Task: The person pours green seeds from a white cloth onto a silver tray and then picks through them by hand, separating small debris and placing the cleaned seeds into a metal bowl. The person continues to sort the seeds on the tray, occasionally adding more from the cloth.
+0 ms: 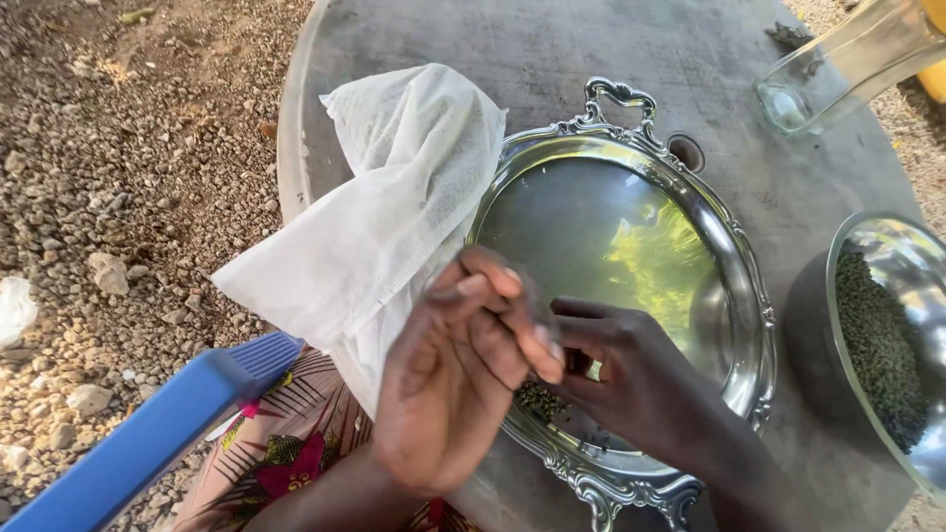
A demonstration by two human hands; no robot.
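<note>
Round grey table (552, 49), silver tray (734, 286), cloth (394, 197), bowl (916, 246)

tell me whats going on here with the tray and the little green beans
A person sits at a round grey table with both hands over an ornate silver tray. The left hand is raised, fingers curled; the right hand rests on the tray beside a small heap of green beans. A white cloth lies over the tray's left rim. A metal bowl of more beans stands at right.

Left hand (458, 379) raised, fingers blurred, perhaps pinching; right hand (631, 379) cupped.
</note>
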